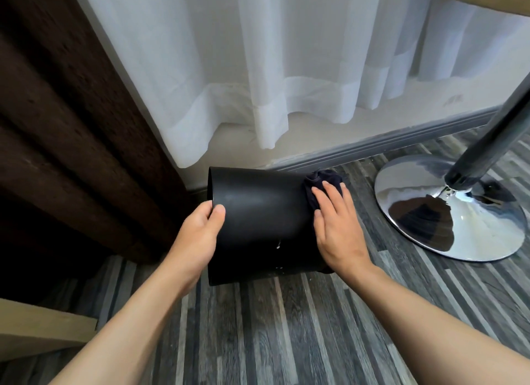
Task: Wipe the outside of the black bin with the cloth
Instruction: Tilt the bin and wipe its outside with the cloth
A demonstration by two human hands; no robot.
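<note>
Two bare forearms reach forward over grey striped plank flooring (pixel 272 327). A pale wooden edge (pixel 43 327) shows low at the left.

Left hand (pixel 198 235) grips the rim of the black bin (pixel 263 221): thumb laid on the outer wall, the other fingers curled over the edge toward the inside. The bin lies tipped on its side on the floor, open mouth toward the left, base toward the right. A few pale specks mark its lower wall.

Right hand (pixel 335 226) is spread flat, fingers extended, pressing a dark cloth (pixel 318 183) against the bin's base end. The cloth bunches up past the fingertips, and part of it is hidden under the palm.

Just right of the bin, apart from it, stands a chrome disc base (pixel 447 212) with a dark pole (pixel 487 143) rising at a slant.

Behind: grey skirting board (pixel 372 149) along a pale wall. White sheer curtain (pixel 258 69) hangs above it, hem near the bin. Heavy dark brown drape (pixel 71 126) fills the left side.
</note>
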